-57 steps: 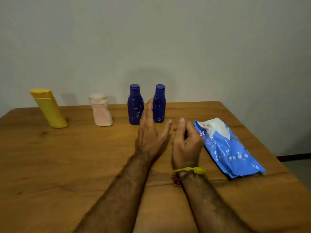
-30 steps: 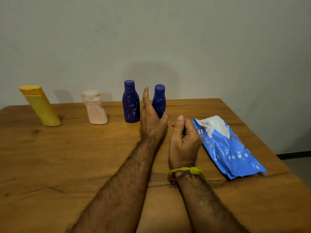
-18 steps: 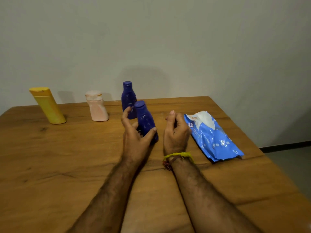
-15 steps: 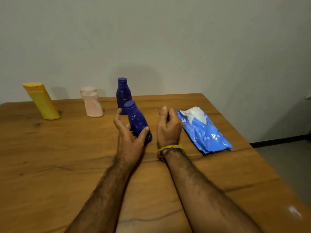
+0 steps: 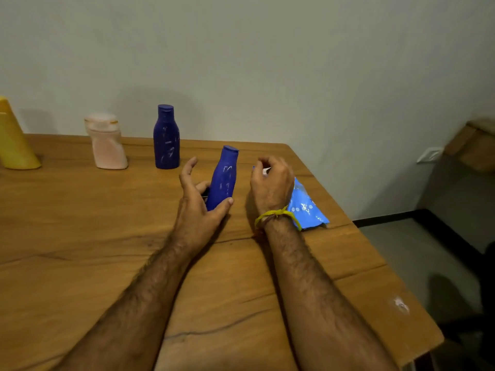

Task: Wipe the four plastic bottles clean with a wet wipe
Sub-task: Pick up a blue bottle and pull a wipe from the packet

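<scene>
**Blue bottle in hand, wipe not yet drawn**

The bench (image 5: 80, 236) carried the wipe pack (image 5: 308, 207) at 3 o'clock. The left hand (image 5: 198, 207) pinched the tilted blue bottle (image 5: 223, 178) low — thumb against curled fingers (image 5: 187, 170). It looked light, stiff, probably slick; mid-body seemed safest. The right hand (image 5: 270, 183) curled over the pack — pinch unclear.

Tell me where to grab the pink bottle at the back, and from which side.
Take the pink bottle round its lower body, below the wide cap, coming from the front with the free hand. It stands on the table with open wood before it. The yellow bottle and the standing blue bottle flank it with gaps, so a front grip likely stays clear.
</scene>
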